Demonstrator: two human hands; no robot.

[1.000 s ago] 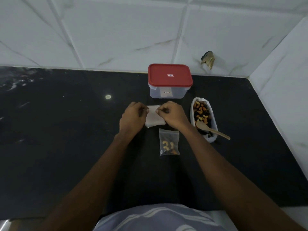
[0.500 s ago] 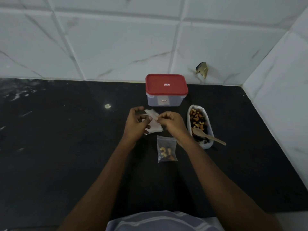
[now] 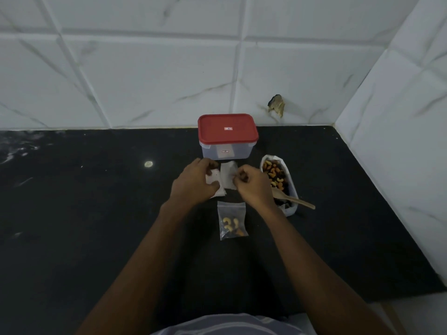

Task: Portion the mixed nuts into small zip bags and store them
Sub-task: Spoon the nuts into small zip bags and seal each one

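Note:
On the black counter my left hand point(image 3: 194, 183) holds a small stack of empty zip bags point(image 3: 214, 183). My right hand point(image 3: 252, 188) pinches the edge of one empty zip bag point(image 3: 228, 175), which stands apart from the stack. A filled zip bag point(image 3: 231, 220) with cashews and dark pieces lies flat just in front of my hands. To the right sits an open white bag of mixed nuts point(image 3: 275, 176) with a wooden spoon point(image 3: 294, 201) resting in it, handle pointing right.
A clear storage box with a red lid point(image 3: 227, 135) stands shut behind my hands, near the tiled wall. A white tiled side wall point(image 3: 396, 153) borders the counter on the right. A small pale spot point(image 3: 148, 164) marks the counter to the left.
My right hand has drawn one empty bag away from the stack that my left hand holds. The camera has tilted up, so everything sits lower in view.

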